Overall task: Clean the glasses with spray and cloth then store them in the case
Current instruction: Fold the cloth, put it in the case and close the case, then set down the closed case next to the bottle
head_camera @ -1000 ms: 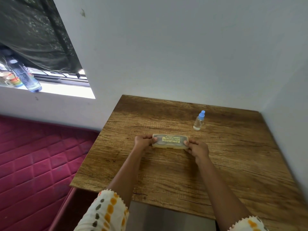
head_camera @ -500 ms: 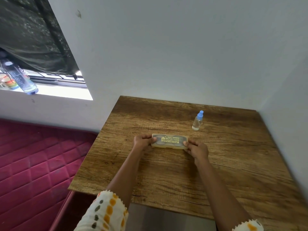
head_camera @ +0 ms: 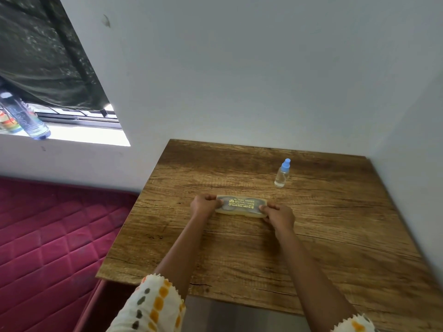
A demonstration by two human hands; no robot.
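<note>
A translucent yellowish glasses case (head_camera: 241, 206) with yellow print on its lid lies closed in the middle of the wooden table (head_camera: 335, 248). Dark shapes show through the lid. My left hand (head_camera: 203, 205) grips the case's left end, and my right hand (head_camera: 279, 215) grips its right end. Behind the case and to the right stands a small clear spray bottle (head_camera: 282, 174) with a blue cap, upright and apart from both hands. No cloth is in view.
White walls close the table in at the back and on the right. A red quilted mattress (head_camera: 48, 236) lies left of the table. A water bottle (head_camera: 26, 118) and a striped cup stand on the window sill at far left.
Both hands keep hold of the case's ends in about the same spot. The view has shifted slightly; the spray bottle has not moved.
</note>
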